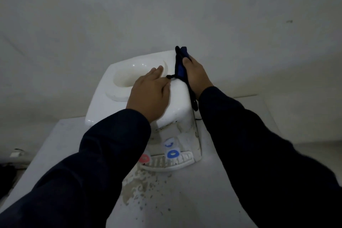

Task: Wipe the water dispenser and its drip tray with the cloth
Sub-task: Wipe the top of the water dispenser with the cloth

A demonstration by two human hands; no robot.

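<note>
- The water dispenser [177, 96] stands at the centre of the frame on a pale worktop [194, 200]. It is seen from above, with its bottle well [125, 77] toward the upper left.
- The left hand [149, 94] lies flat on the dispenser's top, fingers straight and close together, tips at the rim of the well. It holds nothing.
- The right hand [197, 75] grips the dark blue cloth [179, 66] against the top's right edge, thumb on the fabric. Its other fingers are hidden.
- The cloth's long axis follows that right edge, from upper centre down toward the lower right, so it covers only 1 narrow strip.
- The drip tray [166, 163] sits lower in the frame, well apart from the cloth, beneath the blue tap [173, 153] and the red tap [144, 158].
- A leftward sweep across the top would probably suit the right hand, though the left hand lies in its path. The tray would need a reach toward the bottom of the frame.
</note>
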